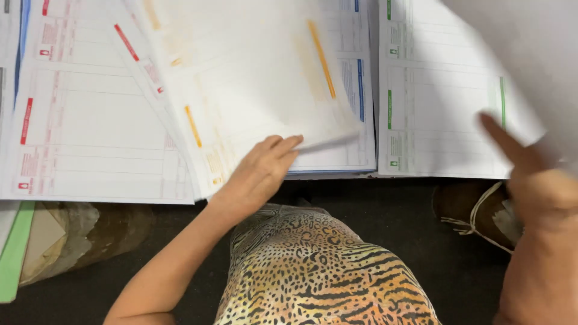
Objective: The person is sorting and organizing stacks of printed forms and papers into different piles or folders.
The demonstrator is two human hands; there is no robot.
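My left hand (260, 171) reaches forward and lifts the near corner of a white sheet with orange bars (241, 78), fingers pinched on its lower edge. Under it lies a stack of forms with blue bars (355, 120). My right hand (533, 174) holds a white sheet with a green bar (518, 60), raised and tilted at the right, forefinger stretched out over it. Beneath that sheet sits a stack of green-marked forms (421, 108). A stack of red-marked forms (90, 120) lies to the left.
The paper stacks lie side by side on a table whose near edge runs across the middle of the view. Below it are a dark floor, a brown bundle (78, 235) at the left, a green strip (12, 253), a sandalled foot (475, 210) and my patterned clothing (313, 271).
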